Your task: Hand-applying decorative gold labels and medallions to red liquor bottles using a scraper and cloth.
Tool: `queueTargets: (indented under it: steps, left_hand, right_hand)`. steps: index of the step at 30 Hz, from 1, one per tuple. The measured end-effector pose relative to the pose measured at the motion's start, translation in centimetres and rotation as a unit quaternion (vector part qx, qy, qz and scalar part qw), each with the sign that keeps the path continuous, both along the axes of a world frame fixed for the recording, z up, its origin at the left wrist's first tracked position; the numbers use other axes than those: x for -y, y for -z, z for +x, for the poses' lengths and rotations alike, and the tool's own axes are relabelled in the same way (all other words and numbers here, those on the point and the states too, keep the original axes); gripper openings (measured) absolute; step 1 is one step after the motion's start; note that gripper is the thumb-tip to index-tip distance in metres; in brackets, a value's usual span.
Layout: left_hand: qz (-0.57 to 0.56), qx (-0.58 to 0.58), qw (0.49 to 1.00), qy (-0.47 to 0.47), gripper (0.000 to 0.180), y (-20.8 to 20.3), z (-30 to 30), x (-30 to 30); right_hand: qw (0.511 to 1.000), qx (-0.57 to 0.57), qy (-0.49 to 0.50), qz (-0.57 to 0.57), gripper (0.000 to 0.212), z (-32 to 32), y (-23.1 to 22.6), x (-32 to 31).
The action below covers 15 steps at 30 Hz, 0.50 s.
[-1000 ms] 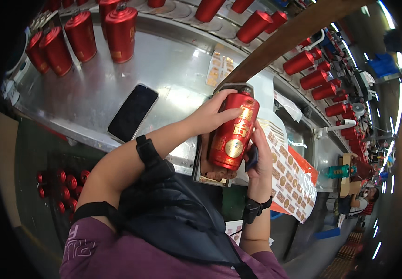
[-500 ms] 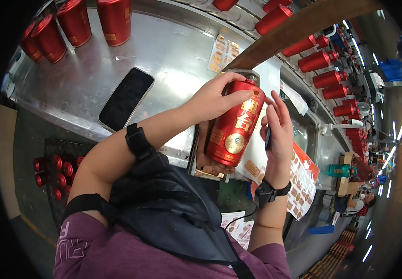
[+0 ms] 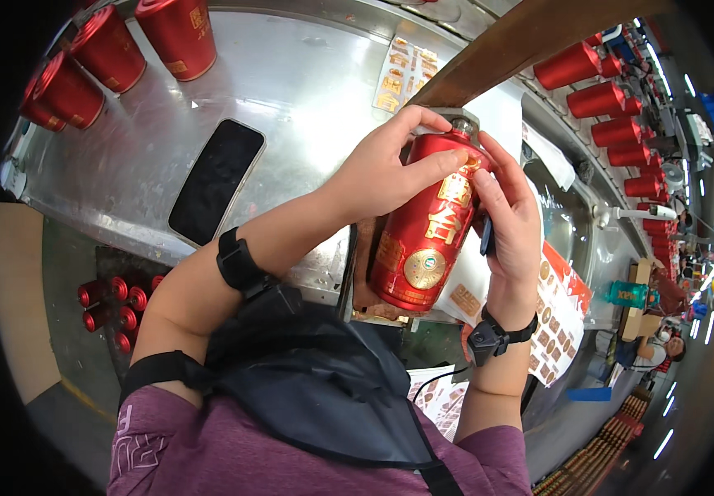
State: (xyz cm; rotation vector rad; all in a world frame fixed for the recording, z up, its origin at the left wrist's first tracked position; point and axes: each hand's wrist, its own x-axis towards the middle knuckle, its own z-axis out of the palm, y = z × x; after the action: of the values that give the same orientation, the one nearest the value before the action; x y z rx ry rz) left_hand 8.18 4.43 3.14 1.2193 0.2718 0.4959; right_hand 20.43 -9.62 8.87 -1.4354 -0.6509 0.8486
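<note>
A red bottle (image 3: 410, 248) with gold raised characters and a round gold emblem lies tilted in a wooden cradle (image 3: 362, 285), its clear glass neck pointing away. My left hand (image 3: 394, 161) wraps over its shoulder from the left, thumb pressed near the topmost gold character. From the right, my right hand (image 3: 514, 207) closes on the same shoulder, its thumb by the upper character and a finger reaching toward the neck. Tucked in the right palm is a small dark blue object (image 3: 487, 237), mostly hidden. Gold sticker sheets (image 3: 557, 322) lie right of the bottle.
A phone (image 3: 216, 182) rests on the metal table (image 3: 299, 74) to the left. Several red bottles (image 3: 176, 37) stand at the far left. A wooden beam (image 3: 522, 50) slants over the far side. Red bottles (image 3: 596, 99) line a conveyor at right. Another sticker sheet (image 3: 402, 74) lies beyond.
My right hand has moved in from beside the bottle and now touches its shoulder, fingers curled. My left hand stays on the bottle. The whole view has shifted slightly.
</note>
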Motion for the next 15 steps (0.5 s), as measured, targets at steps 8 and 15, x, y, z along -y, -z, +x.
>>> queueTargets:
  steps: [8, 15]
  left_hand:
    - [0.008, -0.033, 0.999, -0.023, 0.048, -0.5, 0.5, 0.2]
    - [-0.061, -0.031, 0.998, -0.014, 0.039, -1.7, 0.3, 0.1]
  right_hand:
    - [0.999, 0.020, 0.000, -0.038, 0.061, 0.3, -0.4, -0.5]
    - [0.999, 0.016, -0.010, -0.040, 0.060, 0.9, 0.1, -0.3]
